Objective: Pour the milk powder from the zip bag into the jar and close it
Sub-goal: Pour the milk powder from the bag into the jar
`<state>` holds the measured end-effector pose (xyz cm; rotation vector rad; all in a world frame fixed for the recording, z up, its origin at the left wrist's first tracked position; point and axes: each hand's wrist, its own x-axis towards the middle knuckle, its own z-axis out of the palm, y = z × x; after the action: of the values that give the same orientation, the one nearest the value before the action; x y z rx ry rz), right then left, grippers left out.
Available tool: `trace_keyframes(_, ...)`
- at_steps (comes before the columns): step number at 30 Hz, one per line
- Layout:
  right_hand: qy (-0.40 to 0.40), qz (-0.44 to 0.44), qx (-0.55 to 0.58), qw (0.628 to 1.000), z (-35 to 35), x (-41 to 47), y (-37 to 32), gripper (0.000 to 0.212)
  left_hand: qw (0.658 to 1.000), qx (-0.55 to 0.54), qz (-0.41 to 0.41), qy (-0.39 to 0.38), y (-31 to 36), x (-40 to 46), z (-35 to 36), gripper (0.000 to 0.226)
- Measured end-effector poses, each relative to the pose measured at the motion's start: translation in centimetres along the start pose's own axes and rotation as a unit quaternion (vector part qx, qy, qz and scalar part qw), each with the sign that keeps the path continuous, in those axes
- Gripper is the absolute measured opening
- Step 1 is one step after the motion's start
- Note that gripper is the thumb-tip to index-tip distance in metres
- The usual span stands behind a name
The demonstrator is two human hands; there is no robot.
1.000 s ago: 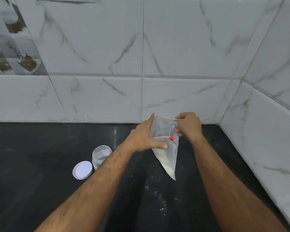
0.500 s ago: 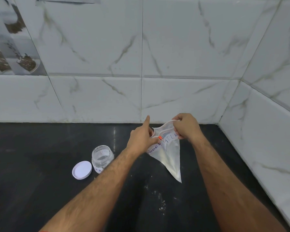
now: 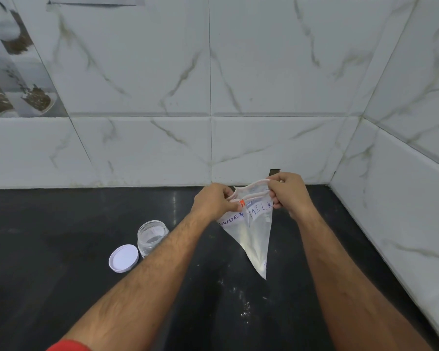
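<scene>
A clear zip bag marked "MILK POWDER" hangs above the black counter, one corner pointing down with white powder gathered in it. My left hand pinches the bag's top edge at the orange zip slider. My right hand grips the other end of the top edge, and the mouth gapes between the two hands. A small clear glass jar stands uncovered on the counter to the left of my left forearm. Its white lid lies flat just left of the jar.
The black counter meets white marble-pattern tiled walls at the back and on the right, forming a corner. Specks of spilled white powder lie on the counter below the bag.
The bag has turned so its label faces me, and its top has been pulled further apart. My left hand's fingers have curled onto the slider end. Jar and lid have not moved.
</scene>
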<state>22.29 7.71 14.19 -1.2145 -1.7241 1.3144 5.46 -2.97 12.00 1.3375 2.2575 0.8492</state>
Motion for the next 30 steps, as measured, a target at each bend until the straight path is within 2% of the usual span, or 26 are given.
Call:
trace_keyframes(7, -0.016, 0.000, 0.011, 1.000, 0.1, 0.0, 0.5, 0.019, 0.997, 0.010, 0.073, -0.007, -0.2, -1.0, 0.0, 0.051)
trace_keyframes(8, -0.020, -0.003, 0.006, 1.000, 0.1, 0.0, 0.5, 0.020, 0.997, 0.006, 0.073, -0.005, -0.1, -1.0, 0.1, 0.049)
trace_keyframes(11, -0.023, -0.012, 0.009, 1.000, -0.2, 0.4, 0.6, 0.023, 0.998, -0.027, 0.052, -0.002, 0.0, -0.7, 0.0, 0.023)
trace_keyframes(14, -0.018, -0.022, 0.046, 0.999, -0.8, 0.9, 0.9, 0.022, 0.998, -0.036, 0.058, 0.011, 0.5, -0.4, -0.3, 0.022)
trace_keyframes(17, 0.029, -0.022, 0.127, 0.991, -1.2, 1.2, 1.9, 0.010, 0.996, -0.023, 0.081, 0.044, 1.4, 0.1, -1.1, 0.020)
trace_keyframes(19, 0.079, 0.010, 0.167, 0.983, -1.4, 1.3, 3.2, 0.012, 0.994, -0.022, 0.100, 0.044, 1.9, 0.6, -2.2, 0.018)
trace_keyframes(21, 0.095, 0.056, 0.184, 0.977, -1.4, 1.3, 4.7, 0.015, 0.992, -0.005, 0.118, 0.042, 2.3, 1.0, -3.8, 0.016)
trace_keyframes(24, 0.064, 0.109, 0.185, 0.975, -0.9, 1.4, 6.6, 0.013, 0.987, 0.044, 0.147, 0.041, 2.6, 1.8, -6.4, 0.013)
trace_keyframes(27, 0.002, 0.156, 0.209, 0.965, 0.3, 1.6, 7.8, 0.012, 0.985, -0.032, 0.170, 0.015, 2.9, 1.9, -8.5, 0.013)
trace_keyframes(30, -0.058, 0.185, 0.263, 0.945, 2.1, 1.9, 8.2, 0.030, 0.979, -0.094, 0.180, 0.010, 3.3, 1.9, -9.8, 0.017)
